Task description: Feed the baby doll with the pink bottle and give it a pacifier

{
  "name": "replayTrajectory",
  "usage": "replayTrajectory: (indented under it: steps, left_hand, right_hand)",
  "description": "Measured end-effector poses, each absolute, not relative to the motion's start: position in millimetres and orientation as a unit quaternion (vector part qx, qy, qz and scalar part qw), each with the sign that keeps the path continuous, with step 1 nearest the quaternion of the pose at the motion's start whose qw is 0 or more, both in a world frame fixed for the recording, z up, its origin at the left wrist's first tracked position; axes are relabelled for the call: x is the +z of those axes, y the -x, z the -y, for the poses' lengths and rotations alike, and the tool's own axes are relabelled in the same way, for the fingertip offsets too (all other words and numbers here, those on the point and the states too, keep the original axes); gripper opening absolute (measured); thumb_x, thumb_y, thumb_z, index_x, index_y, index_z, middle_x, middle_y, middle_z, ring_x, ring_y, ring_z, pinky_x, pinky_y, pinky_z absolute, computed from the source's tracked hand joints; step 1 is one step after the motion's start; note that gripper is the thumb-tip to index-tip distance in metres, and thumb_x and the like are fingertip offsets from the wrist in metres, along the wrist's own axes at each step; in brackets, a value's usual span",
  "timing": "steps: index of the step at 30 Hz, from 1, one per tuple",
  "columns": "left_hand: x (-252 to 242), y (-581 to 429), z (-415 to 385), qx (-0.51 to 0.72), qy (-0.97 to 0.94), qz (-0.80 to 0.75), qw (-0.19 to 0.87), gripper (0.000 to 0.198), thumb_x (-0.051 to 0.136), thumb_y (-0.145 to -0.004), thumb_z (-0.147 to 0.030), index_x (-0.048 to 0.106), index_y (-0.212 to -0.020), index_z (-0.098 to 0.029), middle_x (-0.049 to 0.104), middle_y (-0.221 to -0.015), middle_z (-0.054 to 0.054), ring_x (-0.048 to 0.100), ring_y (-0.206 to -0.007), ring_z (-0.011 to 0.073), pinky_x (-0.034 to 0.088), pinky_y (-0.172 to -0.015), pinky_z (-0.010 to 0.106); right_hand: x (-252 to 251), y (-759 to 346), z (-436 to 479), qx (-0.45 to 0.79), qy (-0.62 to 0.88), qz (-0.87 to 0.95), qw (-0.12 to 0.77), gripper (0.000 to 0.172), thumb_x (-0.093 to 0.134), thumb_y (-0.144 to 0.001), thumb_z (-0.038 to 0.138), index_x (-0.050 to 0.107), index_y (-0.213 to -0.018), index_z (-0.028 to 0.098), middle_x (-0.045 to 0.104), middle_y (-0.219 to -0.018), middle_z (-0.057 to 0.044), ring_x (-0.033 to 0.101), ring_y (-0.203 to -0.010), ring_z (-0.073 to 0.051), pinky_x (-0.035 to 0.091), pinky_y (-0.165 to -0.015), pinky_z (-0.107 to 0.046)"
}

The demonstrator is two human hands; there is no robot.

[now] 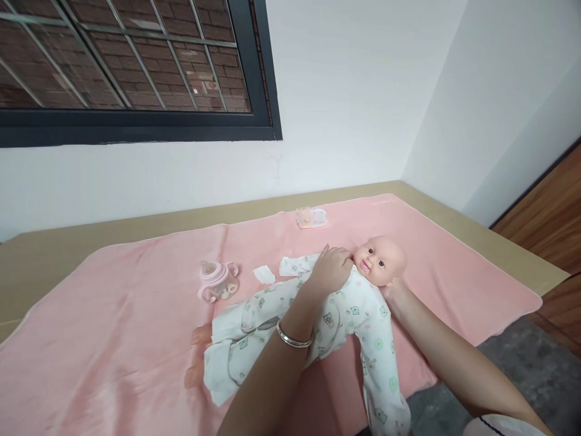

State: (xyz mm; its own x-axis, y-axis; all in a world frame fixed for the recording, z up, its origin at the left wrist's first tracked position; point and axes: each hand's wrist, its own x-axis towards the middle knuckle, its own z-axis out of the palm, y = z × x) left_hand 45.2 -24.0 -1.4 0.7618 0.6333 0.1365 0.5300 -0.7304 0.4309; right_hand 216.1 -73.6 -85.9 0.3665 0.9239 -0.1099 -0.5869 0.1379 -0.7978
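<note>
A bald baby doll (340,309) lies on its back across a pink blanket (149,339). It wears a white suit with small printed animals; its head points right and its bare feet left. My left hand (333,266), with a silver bangle on the wrist, grips the doll's upper chest and shoulder close to the neck, fingers curled over the cloth. Behind the doll's neck is my right hand (391,289), cupped under the head, its fingers mostly hidden. One sleeve hangs over the front edge of the blanket.
A pink two-handled baby bottle (218,280) and a folded white tissue (264,275) lie left of the doll. Farther back sits a small clear packet (311,217). A white wall (336,109) and a barred window rise behind; grey floor shows at lower right.
</note>
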Motion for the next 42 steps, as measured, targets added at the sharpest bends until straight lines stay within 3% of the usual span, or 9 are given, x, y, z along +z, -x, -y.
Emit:
replayTrajectory:
  steps: [6, 16, 20, 25, 30, 32, 35, 38, 42]
  left_hand:
    - [-3, -46, 24, 0.139, -0.922, -0.314, 0.177, 0.016, 0.055, -0.1, -0.024, 0.066, -0.092, -0.015, 0.07, -0.101, 0.004, 0.064, -0.105, 0.0205, 0.039, -0.11, 0.048]
    - [3, -47, 33, 0.127, -0.923, -0.309, 0.192, 0.032, 0.032, -0.098, -0.016, 0.063, -0.095, -0.021, 0.071, -0.108, 0.004, 0.062, -0.111, 0.0215, 0.032, -0.116, 0.051]
    - [-1, -47, 39, 0.131, -0.926, -0.305, 0.178, 0.034, 0.029, -0.101, -0.021, 0.063, -0.105, -0.021, 0.07, -0.114, 0.006, 0.061, -0.116, 0.0221, 0.036, -0.115, 0.049]
    - [-13, -45, 54, 0.139, -0.935, -0.3, 0.13, 0.032, 0.038, -0.102, -0.03, 0.06, -0.12, -0.018, 0.065, -0.128, 0.012, 0.057, -0.122, 0.0298, 0.037, -0.112, 0.053]
    - [-21, -41, 71, 0.158, -0.938, -0.297, 0.086, 0.039, 0.044, -0.101, -0.038, 0.055, -0.13, -0.015, 0.062, -0.133, 0.016, 0.053, -0.125, 0.0349, 0.033, -0.113, 0.057]
    - [-22, -40, 75, 0.168, -0.936, -0.299, 0.076, 0.041, 0.045, -0.1, -0.04, 0.054, -0.133, -0.016, 0.059, -0.137, 0.016, 0.052, -0.126, 0.0353, 0.033, -0.113, 0.057]
    - [-25, -40, 76, 0.181, -0.932, -0.306, 0.066, 0.04, 0.045, -0.1, -0.04, 0.054, -0.131, -0.016, 0.059, -0.137, 0.015, 0.052, -0.125, 0.0355, 0.036, -0.111, 0.056]
    - [-27, -40, 76, 0.191, -0.93, -0.309, 0.055, 0.04, 0.045, -0.1, -0.04, 0.055, -0.13, -0.016, 0.06, -0.135, 0.015, 0.052, -0.124, 0.0348, 0.037, -0.109, 0.055]
    - [-29, -39, 78, 0.202, -0.927, -0.312, 0.04, 0.044, 0.048, -0.099, -0.043, 0.055, -0.132, -0.015, 0.061, -0.133, 0.015, 0.052, -0.124, 0.0349, 0.038, -0.109, 0.055]
  right_hand:
    - [-62, -214, 93, 0.625, 0.356, 0.089, 0.689, 0.033, 0.054, -0.086, 0.044, 0.071, -0.101, 0.02, 0.07, -0.119, -0.009, 0.064, -0.12, -0.026, 0.051, -0.109, -0.045]
    - [-44, -238, 106, 0.64, 0.351, 0.059, 0.68, 0.045, 0.04, -0.09, 0.028, 0.057, -0.132, 0.025, 0.052, -0.148, -0.002, 0.059, -0.128, -0.023, 0.05, -0.108, -0.047]
    - [-47, -248, 107, 0.64, 0.352, 0.08, 0.678, 0.044, 0.04, -0.086, 0.026, 0.062, -0.123, 0.025, 0.049, -0.151, 0.0, 0.057, -0.131, -0.022, 0.048, -0.11, -0.046]
    - [-65, -257, 110, 0.597, 0.482, 0.007, 0.641, 0.038, 0.038, -0.082, 0.028, 0.066, -0.104, 0.014, 0.066, -0.127, -0.014, 0.067, -0.113, -0.027, 0.055, -0.098, -0.044]
    - [-65, -284, 99, 0.332, 0.668, 0.081, 0.661, 0.022, 0.056, -0.071, 0.025, 0.061, -0.09, 0.015, 0.067, -0.119, -0.015, 0.069, -0.098, -0.023, 0.058, -0.081, -0.03]
    - [-53, -299, 82, 0.227, 0.73, 0.174, 0.621, 0.028, 0.056, -0.072, 0.023, 0.06, -0.098, 0.015, 0.066, -0.12, -0.014, 0.068, -0.098, -0.02, 0.057, -0.081, -0.028]
    - [-31, -316, 47, 0.183, 0.803, 0.369, 0.43, 0.04, 0.057, -0.075, 0.025, 0.061, -0.113, 0.014, 0.063, -0.126, -0.013, 0.065, -0.105, -0.019, 0.055, -0.085, -0.028]
    - [-14, -321, 11, 0.246, 0.808, 0.444, 0.298, 0.049, 0.078, -0.057, 0.022, 0.068, -0.104, 0.014, 0.063, -0.127, -0.015, 0.066, -0.099, -0.023, 0.057, -0.081, -0.033]
    - [-3, -312, -17, 0.288, 0.831, 0.459, 0.123, 0.049, 0.085, -0.042, 0.012, 0.071, -0.089, 0.007, 0.07, -0.095, -0.02, 0.067, -0.083, -0.029, 0.057, -0.072, -0.046]
